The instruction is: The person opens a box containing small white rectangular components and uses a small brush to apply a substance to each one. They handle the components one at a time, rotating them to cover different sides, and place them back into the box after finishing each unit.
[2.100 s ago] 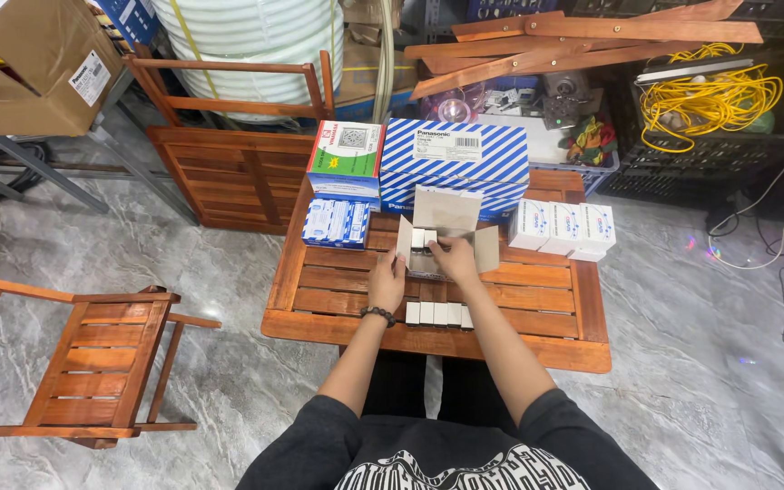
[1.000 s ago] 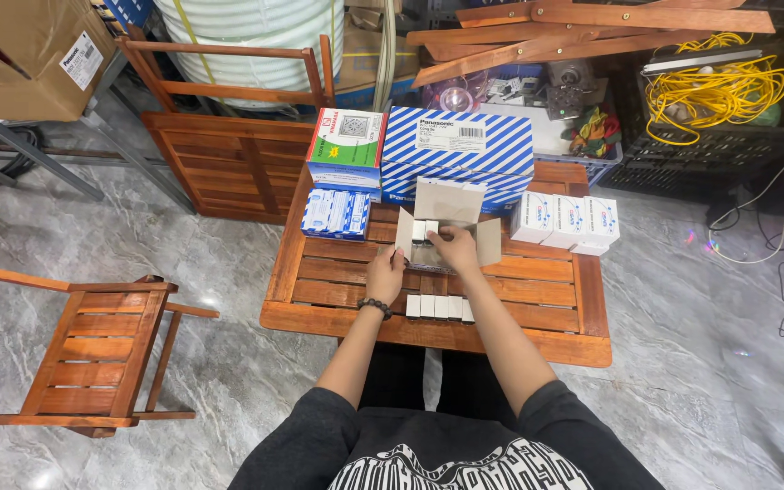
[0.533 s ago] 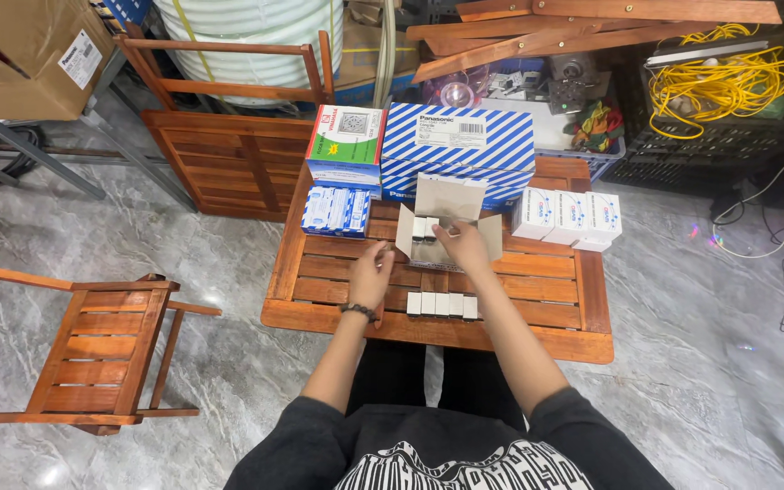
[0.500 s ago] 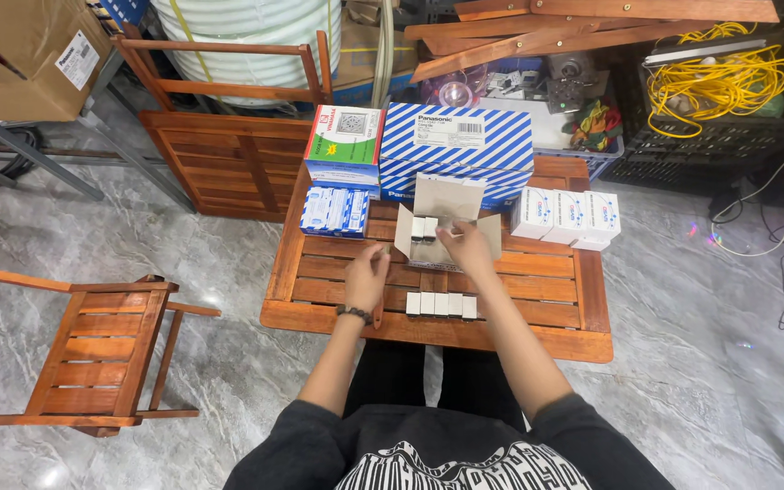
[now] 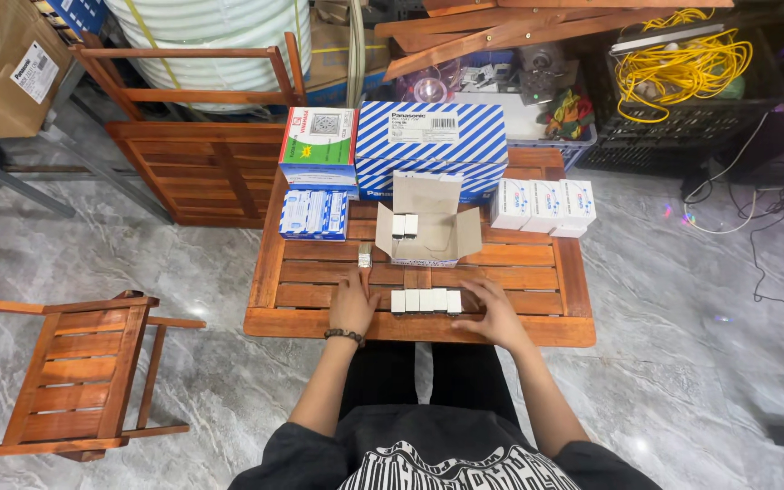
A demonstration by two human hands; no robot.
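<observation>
Both hands have come back from the open carton to the near edge of the table (image 5: 319, 322): my left hand (image 5: 353, 304) lies loosely open beside the row of small white pieces (image 5: 426, 300), my right hand (image 5: 494, 311) rests open, fingertips touching its other end. Five pieces sit lined up here. Farther off, one stray piece (image 5: 365, 259) stands alone, and I judge the packing barely begun, since the open carton (image 5: 426, 224) holds only two.

Both hands (image 5: 353, 304) flank small white boxes (image 5: 426, 300).
</observation>
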